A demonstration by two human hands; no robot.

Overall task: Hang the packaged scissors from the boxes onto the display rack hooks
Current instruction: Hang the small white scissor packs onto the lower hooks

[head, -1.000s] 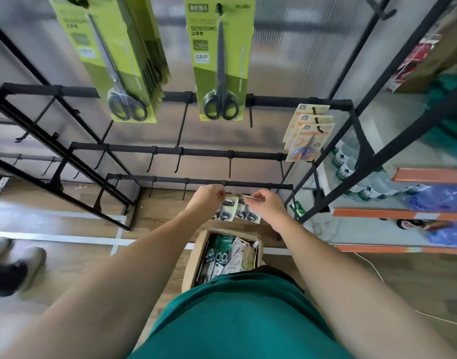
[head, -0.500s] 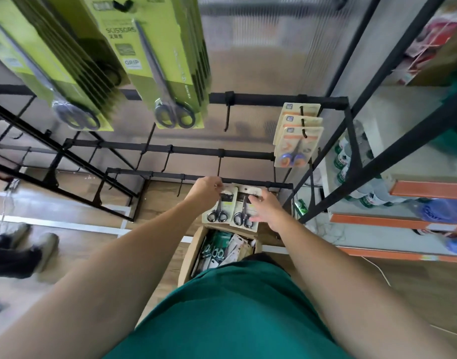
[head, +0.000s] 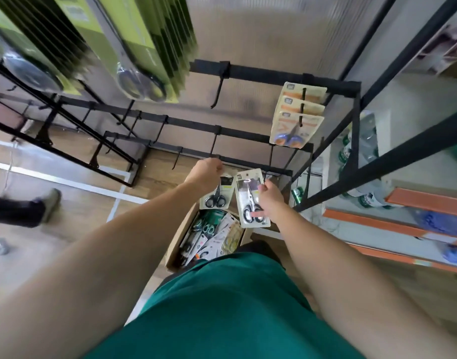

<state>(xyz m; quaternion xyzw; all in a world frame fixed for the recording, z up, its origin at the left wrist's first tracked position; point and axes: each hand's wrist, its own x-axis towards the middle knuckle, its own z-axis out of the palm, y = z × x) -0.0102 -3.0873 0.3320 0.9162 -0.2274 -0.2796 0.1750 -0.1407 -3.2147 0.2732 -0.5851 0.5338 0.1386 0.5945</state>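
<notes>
A view from a person's head, looking down past a green shirt (head: 222, 307) and two bare arms reaching toward a black rack (head: 263, 73) of bars and hooks.

Near the centre of the frame, the left hand (head: 205, 172) is raised to the lowest bar (head: 248, 163), its fingers curled and pinching the top of a pack (head: 217, 194) of black-handled scissors, which hangs below the hand; whether the pack is on a hook cannot be told. Just to its right, the right hand (head: 270, 199) grips a second pack (head: 250, 198), thumb on the front near the scissor handles and the other fingers behind the card's right edge. This pack is tilted and sits just beside the first.

Below both packs, at lower centre, an open box (head: 175, 244) stands on the wooden floor (head: 92, 229), filled with more scissors (head: 212, 237) lying in a jumble.

At upper right, three orange-and-blue packs (head: 297, 117) hang on one hook. At upper left hang rows of large green packs (head: 144, 47) (blurred by motion). At the left edge are another person's shoes (head: 48, 203). Shelves (head: 416, 203) with bottles fill the right side.
</notes>
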